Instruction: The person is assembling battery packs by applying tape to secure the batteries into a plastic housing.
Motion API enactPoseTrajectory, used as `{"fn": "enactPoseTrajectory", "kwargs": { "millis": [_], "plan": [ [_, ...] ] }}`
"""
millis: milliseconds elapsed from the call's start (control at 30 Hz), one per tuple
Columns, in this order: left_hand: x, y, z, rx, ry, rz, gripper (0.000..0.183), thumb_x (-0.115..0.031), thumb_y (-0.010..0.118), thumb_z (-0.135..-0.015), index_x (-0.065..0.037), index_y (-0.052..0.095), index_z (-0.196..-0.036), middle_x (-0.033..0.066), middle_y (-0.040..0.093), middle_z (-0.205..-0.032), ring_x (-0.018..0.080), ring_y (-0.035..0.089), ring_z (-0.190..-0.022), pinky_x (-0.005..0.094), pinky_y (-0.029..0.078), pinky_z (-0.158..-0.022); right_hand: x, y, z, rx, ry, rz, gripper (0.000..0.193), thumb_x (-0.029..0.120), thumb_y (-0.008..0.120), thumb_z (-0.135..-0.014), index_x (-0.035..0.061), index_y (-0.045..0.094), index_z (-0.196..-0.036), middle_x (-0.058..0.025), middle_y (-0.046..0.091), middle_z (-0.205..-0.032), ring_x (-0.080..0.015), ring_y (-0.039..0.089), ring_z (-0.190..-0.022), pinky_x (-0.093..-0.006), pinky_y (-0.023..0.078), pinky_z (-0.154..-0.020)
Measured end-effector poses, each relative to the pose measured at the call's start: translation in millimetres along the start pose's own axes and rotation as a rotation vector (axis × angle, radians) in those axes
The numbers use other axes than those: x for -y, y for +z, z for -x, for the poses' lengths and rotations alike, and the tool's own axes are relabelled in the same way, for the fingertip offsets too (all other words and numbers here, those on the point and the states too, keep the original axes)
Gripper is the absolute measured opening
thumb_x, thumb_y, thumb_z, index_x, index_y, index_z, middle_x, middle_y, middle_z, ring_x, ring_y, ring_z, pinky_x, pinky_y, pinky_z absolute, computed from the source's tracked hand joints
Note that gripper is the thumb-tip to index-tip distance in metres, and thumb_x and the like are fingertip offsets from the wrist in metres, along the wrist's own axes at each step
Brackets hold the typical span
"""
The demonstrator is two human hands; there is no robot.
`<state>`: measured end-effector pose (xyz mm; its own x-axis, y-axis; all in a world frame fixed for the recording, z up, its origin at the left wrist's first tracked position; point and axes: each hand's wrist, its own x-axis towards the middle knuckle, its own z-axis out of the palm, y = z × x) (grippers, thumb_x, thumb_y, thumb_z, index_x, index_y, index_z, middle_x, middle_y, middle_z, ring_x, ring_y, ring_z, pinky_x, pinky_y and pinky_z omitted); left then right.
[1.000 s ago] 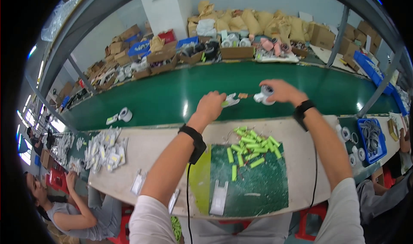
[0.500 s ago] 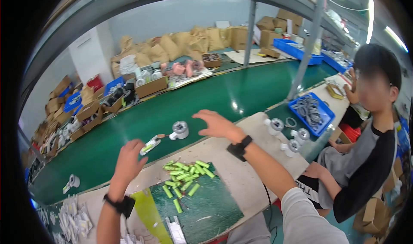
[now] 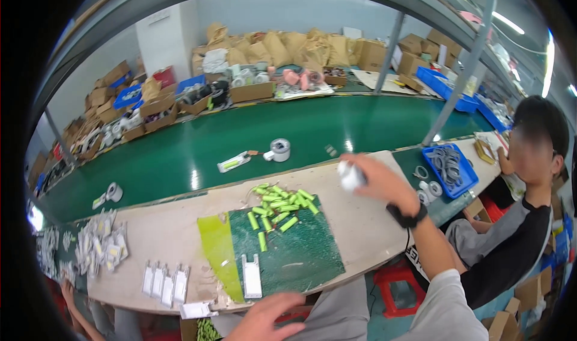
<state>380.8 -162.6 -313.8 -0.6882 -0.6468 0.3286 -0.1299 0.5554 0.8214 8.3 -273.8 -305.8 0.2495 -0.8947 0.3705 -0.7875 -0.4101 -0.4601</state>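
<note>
— Where are your hands?
— My left hand [image 3: 267, 323] hangs loosely open at the bench's near edge, just below the white flat piece [image 3: 251, 276], whose long axis runs away from me. My right hand [image 3: 375, 181] grips a small white object [image 3: 350, 175]; its direction is unclear.
— Between them?
— A green mat [image 3: 300, 257] with a pile of green cylinders [image 3: 279, 205], too many to count.

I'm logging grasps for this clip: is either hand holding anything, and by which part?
The right hand holds a small white object, fingers wrapped round its near end. The left hand, low by the table edge, holds nothing visible.
</note>
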Motion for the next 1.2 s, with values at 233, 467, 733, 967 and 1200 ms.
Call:
{"fn": "enactPoseTrajectory", "kwargs": {
  "millis": [233, 467, 733, 967, 1200],
  "plan": [
    [36, 61, 26, -0.677, -0.279, 0.938, 0.055, -0.043, 0.048, -0.099, 0.003, 0.048, -0.129, 0.0167, 0.051, -0.130, 0.0265, 0.049, -0.122, 0.0412, 0.039, -0.101, 196, 98, 79, 0.218, -0.411, 0.171, 0.049, 0.017, 0.063, -0.081, 0.0137, 0.054, -0.129, -0.0083, 0.058, -0.120, -0.0282, 0.059, -0.106, -0.0309, 0.054, -0.073],
    [43, 59, 61, -1.017, -0.366, 0.900, 0.037, -0.030, 0.040, -0.104, 0.001, 0.054, -0.090, 0.0165, 0.061, -0.083, 0.0260, 0.061, -0.083, 0.0381, 0.049, -0.080, 196, 114, 71, 0.419, -0.420, -0.429, 0.057, 0.034, 0.071, -0.080, 0.0089, 0.054, -0.128, -0.0113, 0.059, -0.119, -0.0295, 0.058, -0.107, -0.0391, 0.053, -0.083],
    [43, 42, 89, -0.897, -0.325, 0.712, 0.026, -0.025, 0.047, -0.102, 0.000, 0.052, -0.098, 0.0004, 0.040, -0.050, 0.0158, 0.045, -0.046, 0.0361, 0.044, -0.070, 93, 137, -13, 0.226, -0.209, 0.031, 0.019, 0.008, 0.067, -0.079, 0.0107, 0.069, -0.098, -0.0069, 0.063, -0.093, -0.0285, 0.062, -0.089, -0.0388, 0.051, -0.077],
    [40, 55, 94, -0.547, -0.320, 0.948, 0.051, -0.047, 0.038, -0.102, 0.002, 0.051, -0.109, 0.0046, 0.049, -0.070, 0.0112, 0.042, -0.060, 0.0235, 0.033, -0.055, 96, 197, -122, 0.168, -0.103, 0.247, 0.012, 0.011, 0.065, -0.079, 0.0079, 0.070, -0.090, -0.0146, 0.067, -0.087, -0.0340, 0.064, -0.088, -0.0438, 0.053, -0.075],
    [21, 49, 96, -0.554, -0.295, 1.024, 0.044, -0.038, 0.049, -0.100, 0.004, 0.056, -0.112, 0.0086, 0.056, -0.072, 0.0160, 0.048, -0.062, 0.0280, 0.038, -0.056, 69, 209, -141, 0.169, 0.005, 0.051, 0.012, 0.008, 0.057, -0.083, 0.0010, 0.066, -0.084, -0.0183, 0.069, -0.097, -0.0324, 0.069, -0.086, -0.0424, 0.053, -0.073]
  ]
}}
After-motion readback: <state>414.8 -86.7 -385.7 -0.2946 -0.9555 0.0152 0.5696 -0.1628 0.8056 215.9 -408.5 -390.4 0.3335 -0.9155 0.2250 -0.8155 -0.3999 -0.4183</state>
